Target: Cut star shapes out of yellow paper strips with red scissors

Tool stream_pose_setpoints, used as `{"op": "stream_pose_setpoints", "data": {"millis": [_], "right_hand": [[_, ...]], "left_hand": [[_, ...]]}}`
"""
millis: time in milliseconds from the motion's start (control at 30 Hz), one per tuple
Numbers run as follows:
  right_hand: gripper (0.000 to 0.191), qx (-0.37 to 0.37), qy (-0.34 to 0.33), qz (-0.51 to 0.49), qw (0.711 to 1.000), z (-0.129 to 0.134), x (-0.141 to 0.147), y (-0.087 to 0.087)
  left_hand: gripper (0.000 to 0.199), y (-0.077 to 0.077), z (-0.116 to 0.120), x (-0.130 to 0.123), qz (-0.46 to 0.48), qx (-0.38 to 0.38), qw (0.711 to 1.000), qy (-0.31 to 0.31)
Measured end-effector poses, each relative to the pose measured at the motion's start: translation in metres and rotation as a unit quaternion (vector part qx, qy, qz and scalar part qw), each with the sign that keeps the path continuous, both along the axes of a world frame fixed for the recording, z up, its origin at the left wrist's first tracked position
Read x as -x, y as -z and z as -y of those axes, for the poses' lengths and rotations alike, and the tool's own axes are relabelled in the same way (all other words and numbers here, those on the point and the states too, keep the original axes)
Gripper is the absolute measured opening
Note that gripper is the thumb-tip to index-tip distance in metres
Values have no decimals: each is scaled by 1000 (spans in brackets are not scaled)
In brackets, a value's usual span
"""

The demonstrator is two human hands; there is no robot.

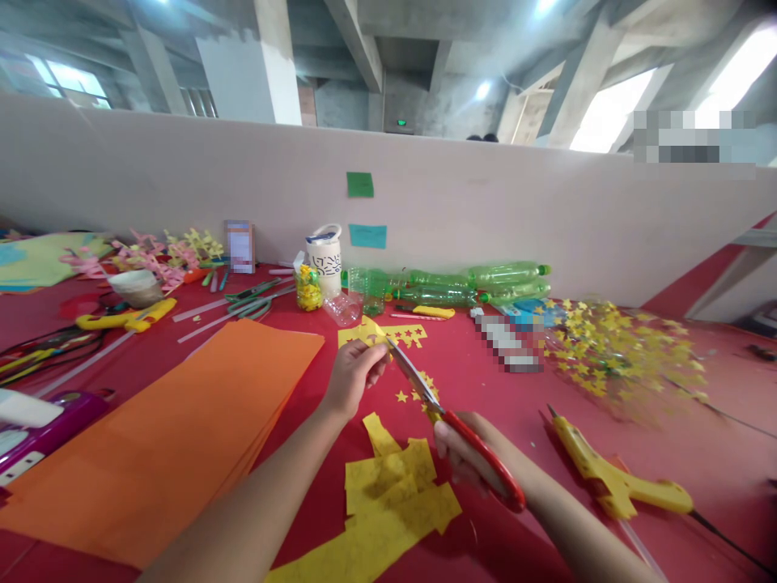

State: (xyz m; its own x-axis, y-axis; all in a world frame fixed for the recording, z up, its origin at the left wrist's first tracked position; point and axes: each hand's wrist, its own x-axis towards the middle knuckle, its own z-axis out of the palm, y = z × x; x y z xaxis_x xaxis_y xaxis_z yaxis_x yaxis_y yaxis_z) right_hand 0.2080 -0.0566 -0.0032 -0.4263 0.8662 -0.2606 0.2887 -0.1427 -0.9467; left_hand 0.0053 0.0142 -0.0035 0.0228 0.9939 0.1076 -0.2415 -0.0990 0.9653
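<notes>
My left hand [358, 371] pinches a small piece of yellow paper [370, 330] above the middle of the table. Wrapped around the red handles of a pair of scissors [479, 453] is my right hand [470, 445]. The scissor blades point up and left, their tips right beside the left fingers and the paper. Small yellow paper stars [401, 397] lie under the blades. Behind them is a yellow strip with star-shaped cutouts [413, 333]. Several yellow paper strips [388, 486] are piled on the red table between my forearms.
Orange sheets [176, 429] cover the left side, near a purple power strip [48, 429]. A yellow glue gun [607, 478] lies at right, below a spray of yellow stars [607, 348]. Green plastic bottles [443, 287], a white cup [326, 263] and a yellow cutter [434, 312] line the back.
</notes>
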Motion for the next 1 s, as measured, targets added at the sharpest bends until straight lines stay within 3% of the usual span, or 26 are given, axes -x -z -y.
{"op": "stream_pose_setpoints", "data": {"millis": [1000], "right_hand": [[53, 47, 25, -32, 998, 7, 14, 5]], "left_hand": [[28, 4, 4, -7, 14, -5, 1000, 8]]}}
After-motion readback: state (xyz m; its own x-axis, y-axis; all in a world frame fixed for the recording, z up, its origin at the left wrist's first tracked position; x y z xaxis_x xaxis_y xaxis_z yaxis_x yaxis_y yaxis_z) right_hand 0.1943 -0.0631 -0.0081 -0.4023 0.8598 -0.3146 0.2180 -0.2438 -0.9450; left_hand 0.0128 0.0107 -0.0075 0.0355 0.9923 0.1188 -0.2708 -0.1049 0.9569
